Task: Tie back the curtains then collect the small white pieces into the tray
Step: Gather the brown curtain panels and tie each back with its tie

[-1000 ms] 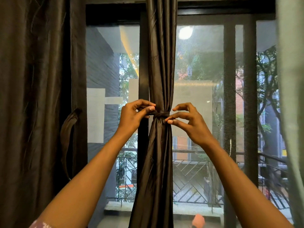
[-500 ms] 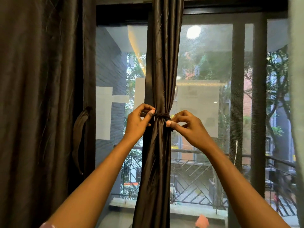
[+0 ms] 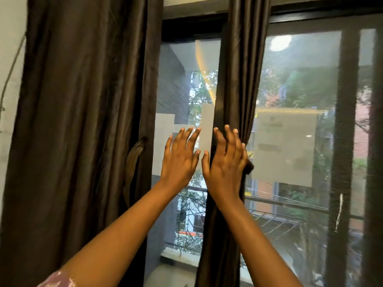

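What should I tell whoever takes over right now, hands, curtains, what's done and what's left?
Left hand: open, fingers spread, holding nothing.
Right hand: open, in front of the middle curtain, hiding the knot area; whether it touches is unclear.
Middle curtain looks gathered at hand height.
Left curtain hangs loose, its tieback loop dangling unused.
Left to do: tie the left curtain, then collect the white pieces; neither pieces nor tray are in view.

Daylight coming thru dark-framed window (image 3: 344, 121) w/ mesh; trees & bldgs showing outside, pale wall (image 3: 10, 79) sitting far left
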